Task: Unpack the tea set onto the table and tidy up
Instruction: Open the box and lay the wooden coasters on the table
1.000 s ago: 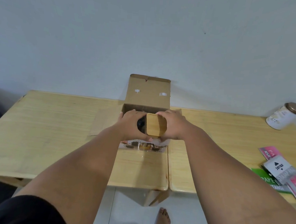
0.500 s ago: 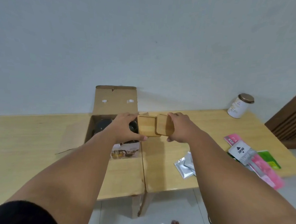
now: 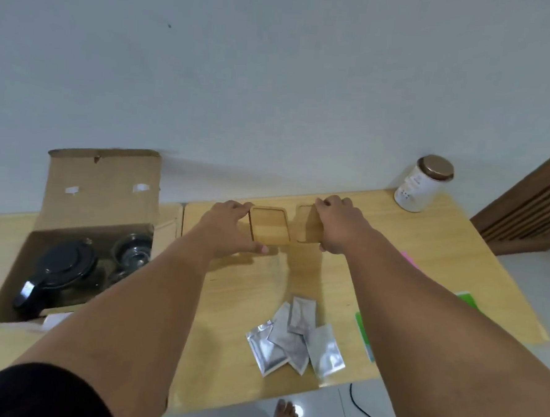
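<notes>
Left hand: the left hand [image 3: 230,228] reaches over the table [image 3: 441,250], fingers on the far left corner and thumb at the near edge of the left wooden coaster [image 3: 269,224], grasping it.
Right hand: the right hand [image 3: 338,223] lies over the right wooden coaster [image 3: 306,224], fingertips at its far edge, gripping it.
Coasters: 2 square wooden pieces with raised rims, side by side with a narrow gap, low at the far side of the table; whether they touch the tabletop I cannot tell.
Box: the open cardboard box [image 3: 97,191] stands to the left, lid flap upright.
In the box: a glass teapot with a black lid [image 3: 62,264] and a clear glass cup [image 3: 132,254] behind it.
Sachets: a loose cluster of silver sachets [image 3: 294,337] lies near the front edge, partly overlapping.
Jar: a white jar with a brown lid [image 3: 423,183] stands at the far right corner.
Packets: green and pink packets [image 3: 467,300] show past the right forearm.
</notes>
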